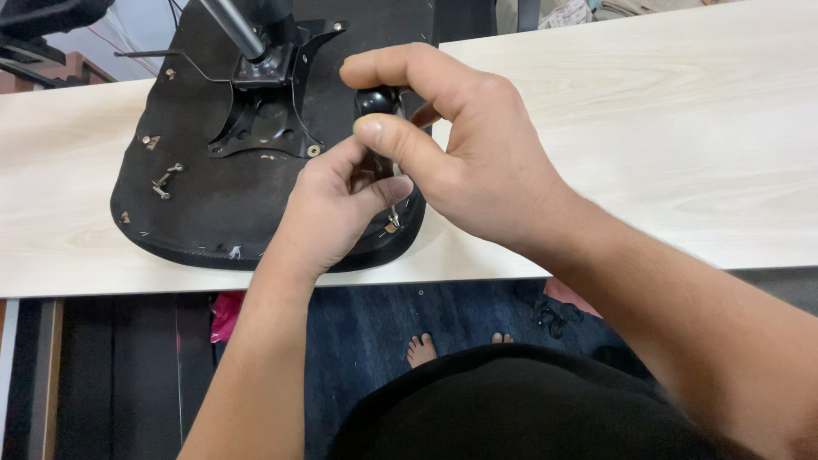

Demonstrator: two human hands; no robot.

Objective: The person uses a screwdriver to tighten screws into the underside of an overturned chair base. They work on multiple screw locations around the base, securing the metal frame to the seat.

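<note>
An upturned black office-chair seat (213, 204) lies on a pale wooden table (648, 153), with a black metal mounting plate (268, 106) and a grey gas-lift post (234, 27) on its underside. My right hand (460, 145) pinches a black round-topped screwdriver handle (376, 100) between thumb and fingers, standing it upright over the seat's near right edge. My left hand (336, 209) rests just below, fingertips closed round the tool's shaft by a screw (392, 223). The shaft itself is mostly hidden.
Loose screws (164, 181) lie on the seat's left part, with another screw (150, 140) nearer the rim. The table's front edge runs below the seat. Under it are a dark blue floor mat (383, 315), my bare feet (422, 347) and a pink item (226, 313).
</note>
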